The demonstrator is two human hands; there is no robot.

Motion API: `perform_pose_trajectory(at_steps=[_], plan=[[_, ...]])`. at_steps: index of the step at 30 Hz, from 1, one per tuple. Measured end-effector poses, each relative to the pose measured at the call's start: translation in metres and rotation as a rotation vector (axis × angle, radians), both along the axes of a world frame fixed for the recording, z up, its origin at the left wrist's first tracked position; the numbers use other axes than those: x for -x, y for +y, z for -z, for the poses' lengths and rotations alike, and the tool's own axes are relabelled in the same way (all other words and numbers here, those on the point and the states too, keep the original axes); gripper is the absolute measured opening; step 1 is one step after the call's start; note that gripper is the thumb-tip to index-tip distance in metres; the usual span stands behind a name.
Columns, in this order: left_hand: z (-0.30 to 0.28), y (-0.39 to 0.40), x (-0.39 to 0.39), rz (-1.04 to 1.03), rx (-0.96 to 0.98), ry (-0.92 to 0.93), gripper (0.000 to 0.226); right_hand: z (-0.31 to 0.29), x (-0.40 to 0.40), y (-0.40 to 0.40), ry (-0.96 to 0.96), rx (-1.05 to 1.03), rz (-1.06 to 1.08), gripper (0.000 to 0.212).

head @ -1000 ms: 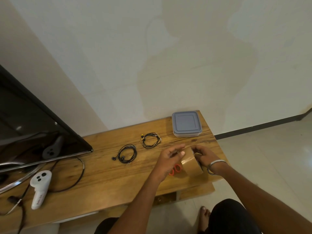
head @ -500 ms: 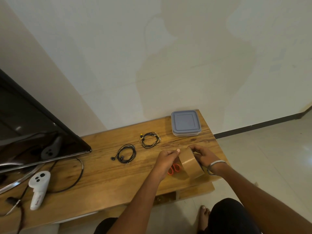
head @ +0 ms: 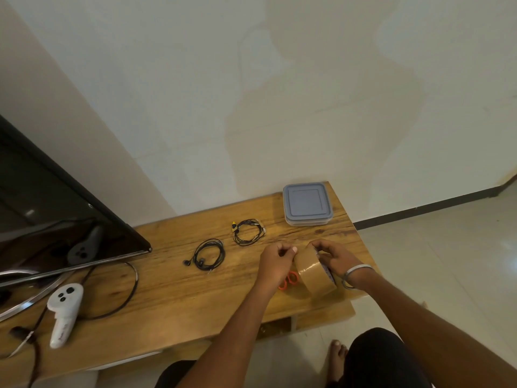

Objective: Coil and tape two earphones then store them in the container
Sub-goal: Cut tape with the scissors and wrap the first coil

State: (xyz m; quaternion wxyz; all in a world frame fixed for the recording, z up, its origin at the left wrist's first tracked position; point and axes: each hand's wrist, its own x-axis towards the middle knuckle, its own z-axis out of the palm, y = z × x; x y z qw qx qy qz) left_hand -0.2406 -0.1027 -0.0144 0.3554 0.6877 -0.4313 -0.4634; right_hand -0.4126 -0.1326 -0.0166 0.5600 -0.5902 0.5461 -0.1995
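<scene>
Brown tape (head: 314, 271) now sits lower at the table's (head: 167, 298) right edge, right hand (head: 334, 257) gripping it; left hand (head: 275, 259) pinches for its end. Both earphones (head: 210, 253) wait coiled mid-table, container (head: 307, 203) lidded.

A: Table (head: 173, 301)? Wood, visible grain, slight sheen.
B: Yes. Tape roll (head: 313, 271) is brown, glossy plastic film, smooth.
A: Container (head: 307, 204), far right: grey plastic lid, matt; base looks clear plastic.
B: Earphones (head: 208, 254) and the second set (head: 247, 231): thin black rubbery cable, matt.
A: Controller (head: 65, 312), near left: white plastic, smooth. Screen (head: 50, 208): black, glossy, mirror-like.
B: Bangle (head: 358, 268) on the right wrist: shiny metal. Scissor handles (head: 291, 278): orange plastic. Floor (head: 447, 264): glossy tile. Wall (head: 251, 93): matt paint.
</scene>
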Motion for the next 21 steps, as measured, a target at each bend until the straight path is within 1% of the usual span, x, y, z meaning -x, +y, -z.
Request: perform_pose_trajectory(at_steps=[4, 7, 11, 14, 15, 17, 19, 20, 21], plan=[[-0.003, 0.002, 0.008, -0.030, 0.099, -0.045, 0.009, 0.003, -0.002, -0.002, 0.045, 0.027, -0.004, 0.031], [-0.004, 0.002, 0.009, -0.025, 0.153, -0.093, 0.007, 0.003, -0.004, -0.004, 0.084, 0.067, 0.002, 0.027], [-0.004, 0.004, 0.008, -0.006, 0.188, -0.060, 0.010, 0.004, -0.005, -0.006, 0.161, 0.118, -0.047, 0.023], [-0.007, 0.003, 0.007, -0.029, 0.208, -0.060, 0.011, -0.001, -0.006, -0.012, 0.252, 0.159, -0.125, 0.028], [-0.008, 0.002, 0.007, -0.035, 0.218, -0.061, 0.011, -0.006, -0.008, -0.015, 0.248, 0.172, -0.135, 0.032], [-0.009, -0.001, 0.006, -0.026, 0.232, -0.062, 0.011, -0.021, -0.011, -0.021, 0.171, 0.174, -0.098, 0.037], [-0.011, -0.002, 0.007, -0.004, 0.242, -0.054, 0.012, -0.035, -0.013, -0.028, 0.104, 0.168, -0.082, 0.028], [-0.012, -0.002, 0.008, 0.009, 0.249, -0.057, 0.013, -0.043, -0.014, -0.031, 0.127, 0.187, -0.128, 0.022], [-0.013, -0.003, 0.008, 0.018, 0.256, -0.069, 0.013, -0.050, -0.014, -0.034, 0.208, 0.222, -0.215, 0.021]])
